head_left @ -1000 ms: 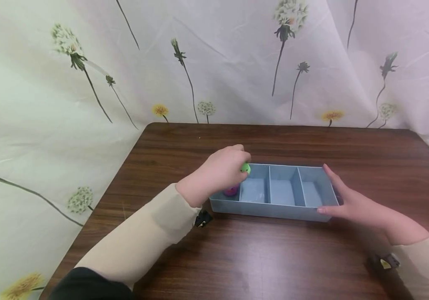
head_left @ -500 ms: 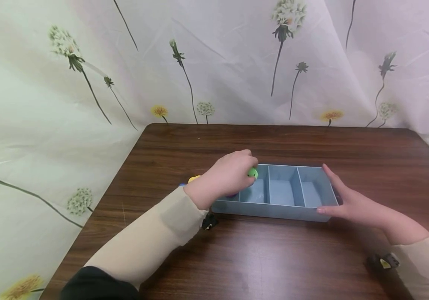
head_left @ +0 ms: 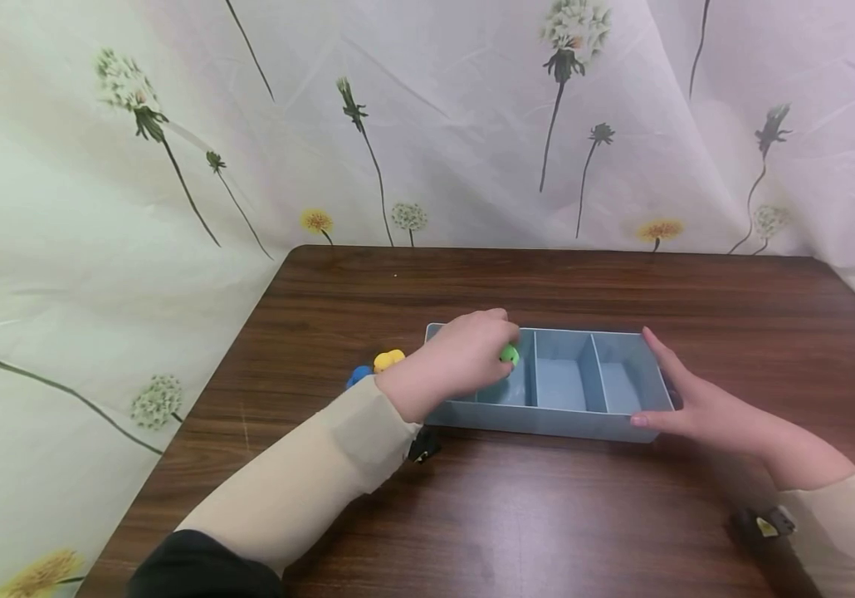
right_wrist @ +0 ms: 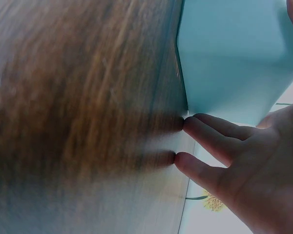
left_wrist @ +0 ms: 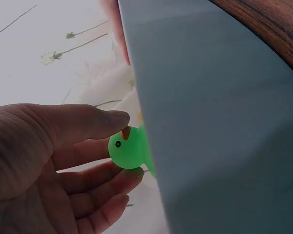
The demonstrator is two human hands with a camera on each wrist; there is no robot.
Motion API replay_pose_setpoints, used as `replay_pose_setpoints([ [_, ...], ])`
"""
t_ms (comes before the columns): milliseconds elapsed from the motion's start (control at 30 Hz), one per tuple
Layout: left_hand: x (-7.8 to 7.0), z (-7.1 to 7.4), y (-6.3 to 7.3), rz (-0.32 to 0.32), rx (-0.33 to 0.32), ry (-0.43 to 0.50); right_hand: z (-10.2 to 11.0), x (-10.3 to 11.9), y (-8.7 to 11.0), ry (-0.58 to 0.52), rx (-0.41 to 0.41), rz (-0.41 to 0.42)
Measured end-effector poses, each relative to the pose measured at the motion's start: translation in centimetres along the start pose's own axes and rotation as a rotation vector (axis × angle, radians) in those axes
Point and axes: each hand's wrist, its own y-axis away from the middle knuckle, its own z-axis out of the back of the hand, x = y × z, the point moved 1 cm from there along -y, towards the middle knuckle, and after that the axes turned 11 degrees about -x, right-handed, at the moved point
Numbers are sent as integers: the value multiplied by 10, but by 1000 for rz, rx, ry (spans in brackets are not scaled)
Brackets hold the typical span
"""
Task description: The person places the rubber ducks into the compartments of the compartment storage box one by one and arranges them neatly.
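Observation:
My left hand (head_left: 465, 357) pinches a small green rubber duck (left_wrist: 124, 153) with an orange beak between thumb and fingers. In the head view the hand is over the left part of a pale blue compartment box (head_left: 547, 422), with the green duck at the second compartment from the left. The leftmost compartment is mostly hidden behind this hand. My right hand (head_left: 711, 407) holds the box's right end, thumb on the front wall and a finger at the far corner. In the right wrist view, other fingertips (right_wrist: 185, 158) of it touch the table beside the box.
A yellow toy (head_left: 388, 360) and a blue toy (head_left: 359, 375) are on the dark wooden table (head_left: 532, 515) left of the box, partly hidden by my left arm. A floral curtain (head_left: 457, 149) hangs behind the table and along its left side.
My left hand has moved right and lower with the green duck, from the first divider over the second compartment. The yellow and blue toys have come into view. The right hand stays put.

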Motion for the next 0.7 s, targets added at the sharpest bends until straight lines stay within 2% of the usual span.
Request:
replay_pose_setpoints([
  [233, 1, -7, 0, -10, 7, -4, -1, 0, 0, 26, -11, 26],
  [700, 2, -21, 0, -30, 19, -17, -2, -1, 0, 12, -13, 37],
])
